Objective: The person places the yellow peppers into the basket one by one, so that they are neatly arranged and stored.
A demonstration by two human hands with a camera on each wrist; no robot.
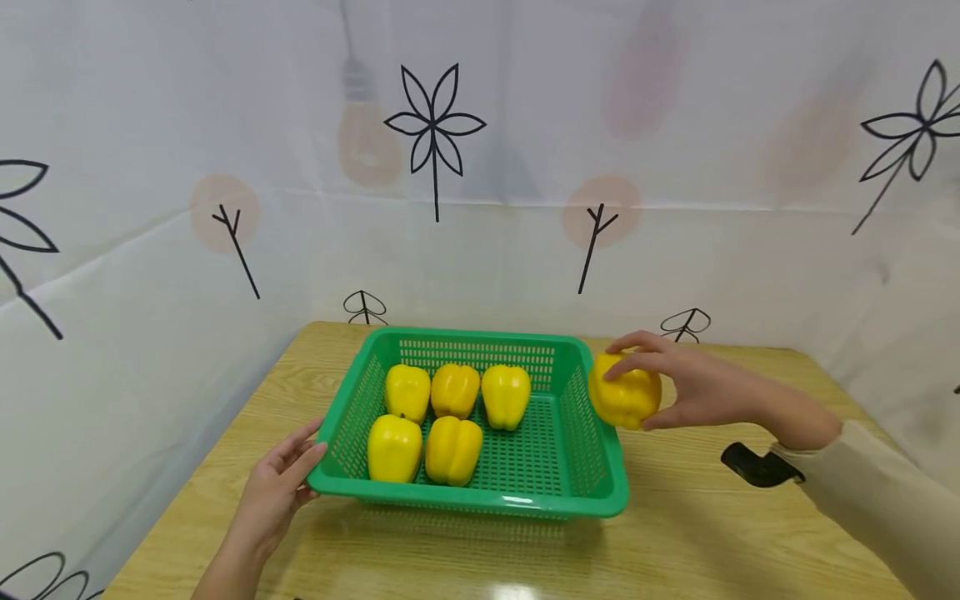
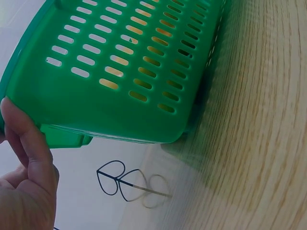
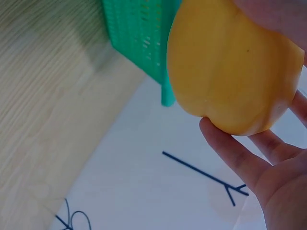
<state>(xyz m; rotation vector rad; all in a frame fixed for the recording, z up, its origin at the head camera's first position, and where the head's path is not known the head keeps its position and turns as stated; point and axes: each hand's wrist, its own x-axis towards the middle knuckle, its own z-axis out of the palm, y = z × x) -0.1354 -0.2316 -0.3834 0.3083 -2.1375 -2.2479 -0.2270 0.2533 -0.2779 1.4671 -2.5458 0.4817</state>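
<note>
A green plastic basket (image 1: 480, 497) with slotted walls stands on the wooden table, and several yellow bell peppers (image 1: 453, 450) sit inside toward its left. My left hand (image 1: 272, 487) grips the basket's rim at the left end; in the left wrist view its fingers (image 2: 29, 139) curl at the rim beside the slotted wall. Just outside the right rim, my right hand (image 1: 693, 385) holds another yellow bell pepper (image 1: 624, 396) between thumb and fingers. Close up in the right wrist view, this held pepper (image 3: 230, 67) overlaps part of the basket (image 3: 136, 38).
The wooden table (image 1: 712, 517) reaches back to a white cloth backdrop (image 1: 510, 258) printed with plant drawings. A black band or strap (image 1: 761, 467) shows at the right wrist, by the light sleeve (image 1: 877, 500).
</note>
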